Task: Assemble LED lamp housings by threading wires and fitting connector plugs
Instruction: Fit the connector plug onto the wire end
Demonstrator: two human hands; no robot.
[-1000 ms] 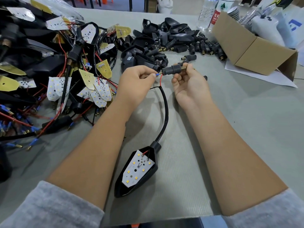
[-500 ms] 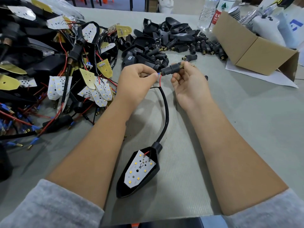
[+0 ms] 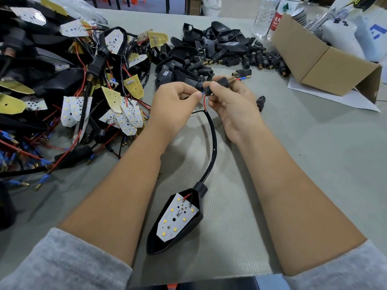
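A black lamp housing [image 3: 189,229] with a white LED board [image 3: 178,216] lies on the table between my forearms. Its black sleeved cable [image 3: 212,143] curves up to my hands. My right hand [image 3: 232,103] grips a black connector plug [image 3: 219,84] with a brass spring end; a red wire with a blue-sleeved terminal [image 3: 243,78] sticks out of that end. My left hand [image 3: 173,101] pinches a blue-sleeved wire end [image 3: 201,93] at the plug's near opening. A red wire [image 3: 204,102] runs from there down to the cable.
A heap of wired LED boards and housings [image 3: 73,91] fills the left. Loose black housings and connector plugs [image 3: 219,53] lie behind my hands. One stray plug [image 3: 260,101] sits right of my right hand. A cardboard box [image 3: 322,59] and bottles [image 3: 270,17] stand back right.
A red wire with a blue-sleeved terminal has come out of the plug's brass spring end. My hands have drawn closer together at the plug.
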